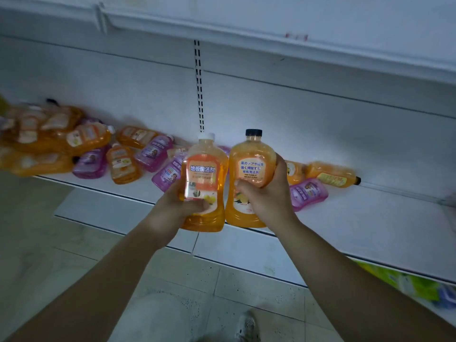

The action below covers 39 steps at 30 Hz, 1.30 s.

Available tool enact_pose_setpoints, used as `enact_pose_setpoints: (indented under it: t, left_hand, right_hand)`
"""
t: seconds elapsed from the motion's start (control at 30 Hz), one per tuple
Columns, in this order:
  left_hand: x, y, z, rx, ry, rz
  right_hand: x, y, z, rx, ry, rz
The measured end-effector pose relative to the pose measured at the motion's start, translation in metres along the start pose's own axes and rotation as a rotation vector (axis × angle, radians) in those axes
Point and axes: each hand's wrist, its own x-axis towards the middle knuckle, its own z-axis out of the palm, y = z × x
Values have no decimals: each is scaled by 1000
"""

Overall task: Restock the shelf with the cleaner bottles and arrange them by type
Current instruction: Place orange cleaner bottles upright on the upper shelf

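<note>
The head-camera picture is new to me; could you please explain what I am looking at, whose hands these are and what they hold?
There is no machine here. A person wears one wide-angle camera on the head, looking forward and down, so the two arms are their own. The left hand grips an upright white-capped orange bottle. The right hand grips an upright black-capped orange bottle. Both bottles are at the front edge of a white shelf. Behind them, more orange bottles and purple bottles lie on their sides, mixed together. Below are the tiled floor and a shoe.
</note>
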Motion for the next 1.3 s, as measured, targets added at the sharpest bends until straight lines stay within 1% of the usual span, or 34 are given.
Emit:
enact_pose_setpoints:
  t: [0.13, 0.27, 0.47, 0.73, 0.97, 1.07, 1.2, 1.3]
  left_hand:
    - [-36, 30, -9, -16, 94, 185]
    - [-65, 58, -20, 20, 125, 314]
    - [-98, 105, -31, 99, 198, 488]
    - [-110, 167, -52, 146, 217, 665]
    - [-97, 218, -76, 260, 261, 771]
    - [-79, 235, -82, 282, 280, 808]
    - [-43, 260, -108, 258, 420, 816]
    - [-18, 276, -138, 235, 476, 786]
  right_hand:
    - [-28, -36, 8, 73, -4, -125]
    - [-53, -72, 14, 108, -9, -258]
    - [-71, -125, 18, 144, 27, -433]
    - [-69, -195, 29, 155, 42, -602]
    - [-39, -245, 38, 161, 45, -645]
    - [-15, -268, 43, 165, 15, -643]
    - [29, -290, 54, 161, -45, -635]
    - [61, -294, 67, 137, -87, -615]
